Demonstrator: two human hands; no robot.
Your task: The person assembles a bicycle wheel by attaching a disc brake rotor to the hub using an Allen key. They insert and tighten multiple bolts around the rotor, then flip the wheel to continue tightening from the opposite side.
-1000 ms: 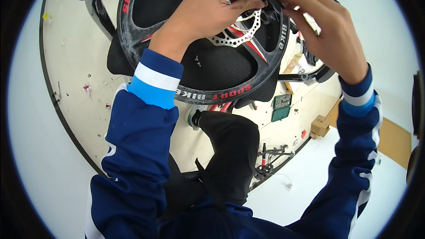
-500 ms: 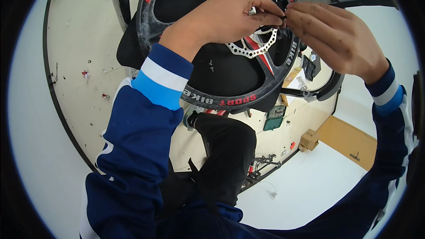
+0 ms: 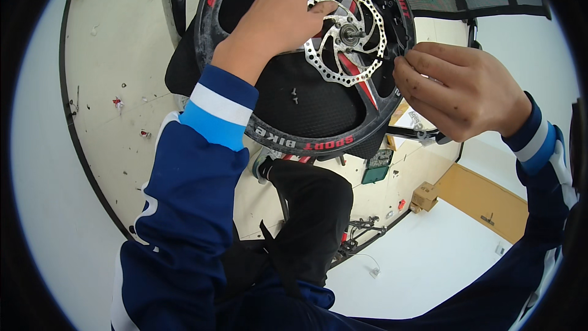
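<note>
curling the left hand half closed at a brake rotor, cannot tell if gripping; pinching a thin dark rod in the right hand; with the rotor centred on a black wheel.

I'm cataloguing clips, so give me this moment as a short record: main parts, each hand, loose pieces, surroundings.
Main item: black bicycle wheel with red and white lettering, over a black textured surface
Central part: round silver perforated metal brake disc
Left hand: at the disc's upper-left edge; grip unclear
Right hand: fingertips together, apparently pinching a thin dark piece
Loose pieces: small grey screw-like pieces, seen through a wheel opening
Surroundings: open green rectangular case, brown cardboard box
</note>
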